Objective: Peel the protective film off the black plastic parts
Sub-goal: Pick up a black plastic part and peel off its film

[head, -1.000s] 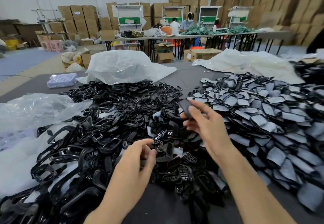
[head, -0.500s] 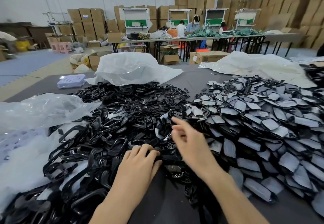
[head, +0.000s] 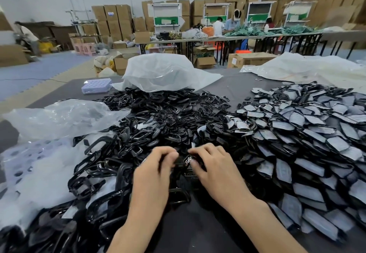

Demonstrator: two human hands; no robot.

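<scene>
Left hand (head: 156,165) and right hand (head: 213,165), fingers curled, both pinch one small black part (head: 185,161) over the heap (head: 150,126)

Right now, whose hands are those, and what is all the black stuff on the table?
No machine here: the hands belong to a person wearing a camera on the head, so you look down just as they do. The left hand and right hand pinch one small black part between them. On the dark table lie a heap of shiny black rings on the left and a heap of parts with grey film on the right. Behind them sits a white plastic bag.
</scene>
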